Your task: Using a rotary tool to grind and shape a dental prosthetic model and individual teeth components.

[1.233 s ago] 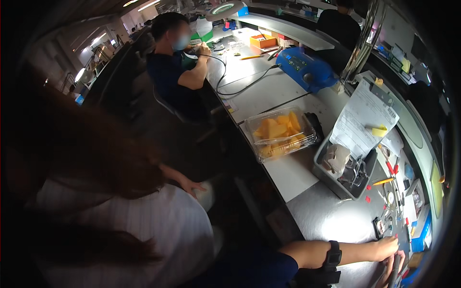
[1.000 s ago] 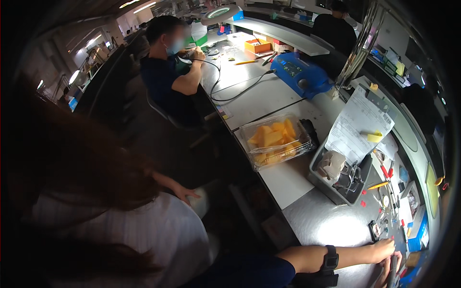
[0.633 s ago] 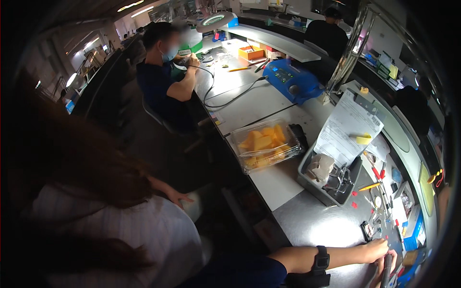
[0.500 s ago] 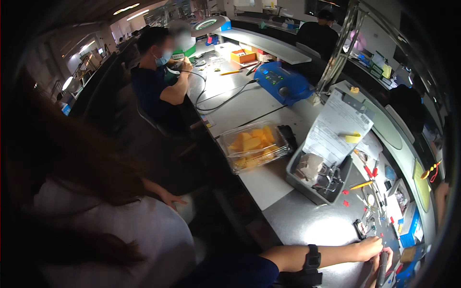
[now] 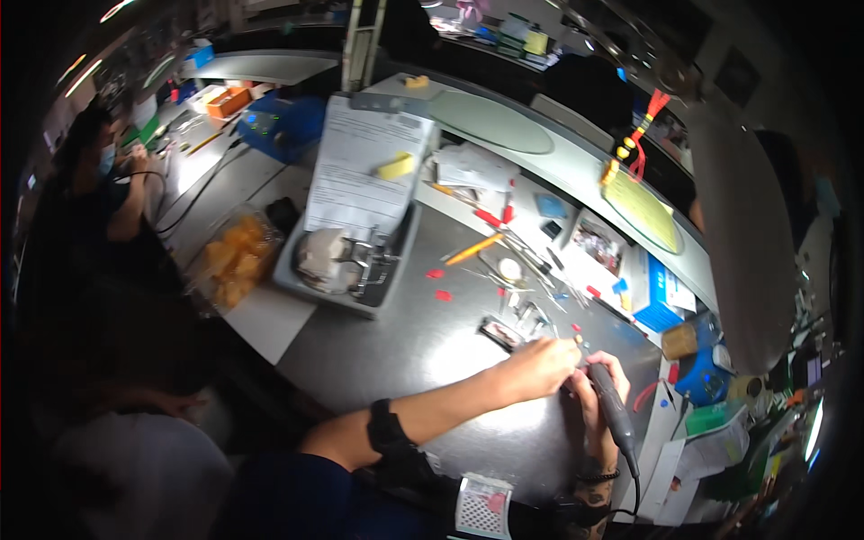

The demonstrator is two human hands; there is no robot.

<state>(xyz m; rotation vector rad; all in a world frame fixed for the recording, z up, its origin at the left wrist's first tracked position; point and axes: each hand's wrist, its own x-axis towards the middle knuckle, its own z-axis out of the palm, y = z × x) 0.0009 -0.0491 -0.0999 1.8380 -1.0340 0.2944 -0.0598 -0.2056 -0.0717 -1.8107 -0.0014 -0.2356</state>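
Note:
My left hand (image 5: 538,367), with a black watch (image 5: 390,427) on its wrist, reaches across the metal bench top (image 5: 360,360), its fingers pinched together. What they hold is too small to make out. Close beside it, my right hand (image 5: 591,416) grips a dark grey rotary handpiece (image 5: 615,412) with a cable hanging from its lower end. The working tip is hidden near my left fingers. A small dark-rimmed case (image 5: 500,333) lies just beyond my left hand, next to slim metal instruments (image 5: 531,315).
A grey bin (image 5: 393,288) holds a white dental cast (image 5: 322,261), a metal articulator (image 5: 367,261) and a leaning paper sheet (image 5: 360,171). Left of it sits a clear box of yellow pieces (image 5: 232,261). Red bits (image 5: 443,295) and an orange-handled tool (image 5: 474,248) lie beyond. A co-worker (image 5: 94,180) sits far left.
The view has swung right, so bench, bin and my hands sit further left in the picture. My hands stay together, and more of the right hand and handpiece now shows.

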